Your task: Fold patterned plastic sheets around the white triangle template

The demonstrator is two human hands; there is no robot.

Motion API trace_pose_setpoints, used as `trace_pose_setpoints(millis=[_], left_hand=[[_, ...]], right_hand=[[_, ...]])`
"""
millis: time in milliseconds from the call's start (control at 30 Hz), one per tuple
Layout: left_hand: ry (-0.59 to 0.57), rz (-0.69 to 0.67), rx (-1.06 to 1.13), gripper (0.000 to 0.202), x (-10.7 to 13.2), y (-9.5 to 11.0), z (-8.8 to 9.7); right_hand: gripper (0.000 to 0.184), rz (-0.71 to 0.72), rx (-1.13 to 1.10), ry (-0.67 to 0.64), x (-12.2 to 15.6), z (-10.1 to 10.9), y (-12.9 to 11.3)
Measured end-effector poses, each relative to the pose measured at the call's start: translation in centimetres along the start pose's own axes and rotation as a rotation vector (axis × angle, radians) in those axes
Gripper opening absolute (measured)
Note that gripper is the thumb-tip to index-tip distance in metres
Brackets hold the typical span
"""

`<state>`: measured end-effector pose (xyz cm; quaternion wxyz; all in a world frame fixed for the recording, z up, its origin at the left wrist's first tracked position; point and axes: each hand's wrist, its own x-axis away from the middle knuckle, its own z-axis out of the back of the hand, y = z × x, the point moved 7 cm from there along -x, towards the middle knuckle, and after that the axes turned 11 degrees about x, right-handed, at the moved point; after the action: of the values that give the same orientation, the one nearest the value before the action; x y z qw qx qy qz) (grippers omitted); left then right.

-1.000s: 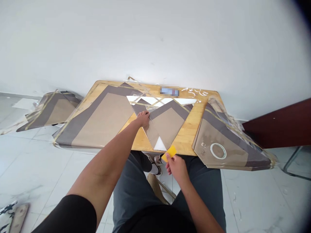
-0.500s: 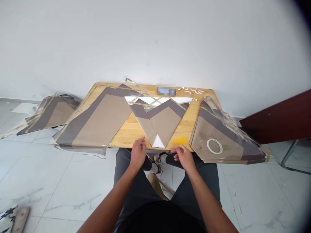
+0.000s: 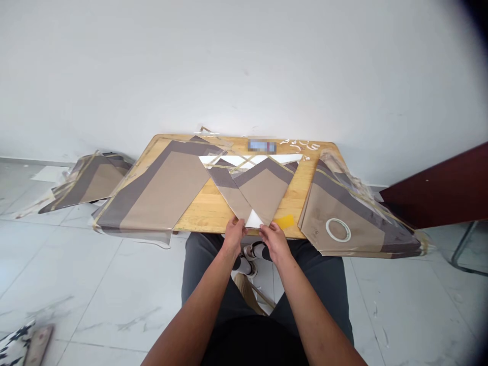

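Observation:
A tan and grey-brown wrapping sheet (image 3: 263, 185), folded into a downward-pointing shape around a white board, lies at the middle of the table. A small white triangle (image 3: 253, 219) shows at its narrow near end. My left hand (image 3: 234, 235) pinches the left corner of that end, and my right hand (image 3: 273, 239) pinches the right corner, fingers closed on both sides. Just right of my right hand lies a yellow piece (image 3: 284, 221), flat on the wood.
More such sheets (image 3: 160, 188) lie on the table's left, and a stack (image 3: 343, 213) bears a roll of tape (image 3: 338, 230) on the right. White strips (image 3: 305, 145) and a blurred box (image 3: 262, 146) are along the back edge of the wooden table (image 3: 206, 211). Another sheet pile (image 3: 95, 178) is further left.
Both hands have moved inward and up to the folded sheet's near end, closing on its two corners. That near end has shifted slightly right and up in view.

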<state>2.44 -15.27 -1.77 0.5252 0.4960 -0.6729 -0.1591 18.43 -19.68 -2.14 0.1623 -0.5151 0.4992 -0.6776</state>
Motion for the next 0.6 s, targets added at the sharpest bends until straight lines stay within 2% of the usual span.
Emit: trace_pose_setpoints(millis=[133, 233, 333, 467, 600], left_hand=[[-0.074, 0.027, 0.051, 0.029, 1.4, 0.2, -1.0], [-0.107, 0.037, 0.062, 0.034, 3.3, -0.1, -1.0], [-0.114, 0.039, 0.048, 0.036, 5.1, -0.5, -0.5], [-0.118, 0.026, 0.007, 0.034, 6.8, -0.7, 0.1], [-0.118, 0.016, -0.021, 0.042, 7.8, -0.4, 0.4]], right_hand=[[0.051, 0.060, -0.042, 0.008, 0.6, -0.3, -0.3], [0.062, 0.104, 0.015, 0.054, 1.3, 0.4, 0.3], [0.063, 0.136, 0.135, 0.139, 1.8, 1.5, 0.9], [0.059, 0.109, 0.201, 0.184, 2.0, 2.0, 1.3], [0.055, 0.011, 0.114, 0.104, 2.4, 1.9, 1.9]])
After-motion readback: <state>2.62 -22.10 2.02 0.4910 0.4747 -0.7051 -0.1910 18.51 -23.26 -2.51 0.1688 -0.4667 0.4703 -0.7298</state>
